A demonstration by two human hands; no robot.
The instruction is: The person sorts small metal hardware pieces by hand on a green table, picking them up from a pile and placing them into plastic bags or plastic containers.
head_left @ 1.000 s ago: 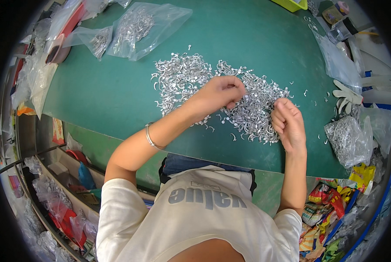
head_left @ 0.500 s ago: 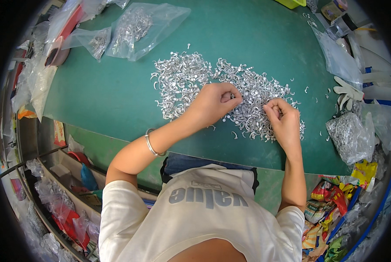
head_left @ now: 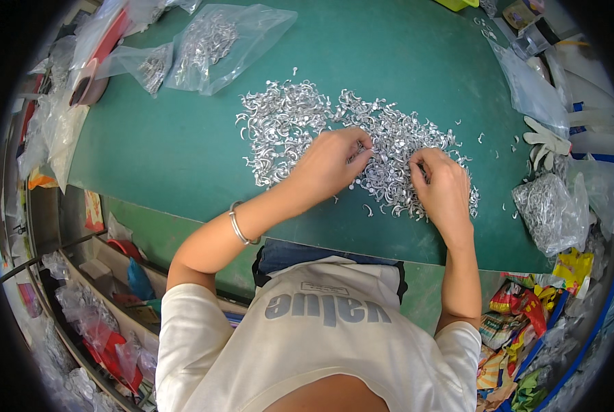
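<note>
A wide heap of small silvery curved metal pieces [head_left: 286, 110], each with a round flat end, is spread over the green tabletop [head_left: 176, 158]. My left hand [head_left: 331, 161] is over the middle of the heap, thumb and forefinger pinched together; whatever is between the tips is too small to name. On the heap's right part, my right hand [head_left: 444, 187] curls with thumb and forefinger close together at the pieces. Its fingertips are partly lost against the shiny metal, so any piece in them cannot be made out. A silver bangle [head_left: 237, 223] circles my left wrist.
Clear plastic bags of metal pieces [head_left: 207, 48] lie at the far left. At the right are a white glove [head_left: 546, 141], another filled bag [head_left: 552, 213] and a clear jar [head_left: 535, 38]. Open drawers [head_left: 114, 275] stand lower left; crumpled colourful packaging [head_left: 516, 309] fills the lower right.
My left hand has shifted slightly left, still pinched. My right hand has moved a little up and left, its fingers now further over the heap.
</note>
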